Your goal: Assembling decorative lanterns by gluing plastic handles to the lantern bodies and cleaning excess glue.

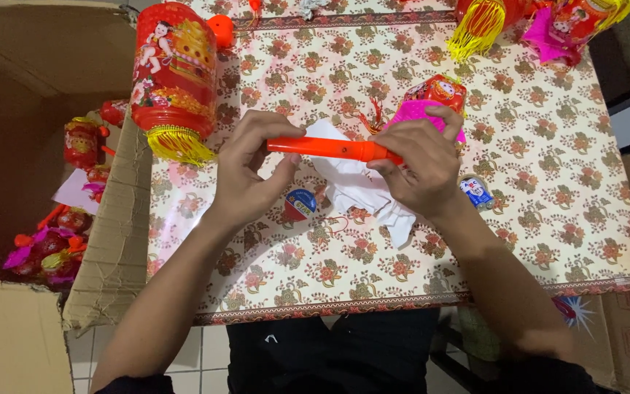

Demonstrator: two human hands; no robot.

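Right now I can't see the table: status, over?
Left hand and right hand grip orange stick. White cloth beneath. Nothing blocking.

Smooth, slightly glossy orange plastic stick (333, 149), soft crumpled white cloth or tissue (355, 190), tabletop (548, 175) covered in shiny floral plastic sheet that caught the light, glossy red lantern (174, 73) with yellow thread fringe, matt rough brown cardboard box (114, 241).

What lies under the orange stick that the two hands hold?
Under the orange stick lies a crumpled white cloth on the flowered table. The right hand covers part of it.
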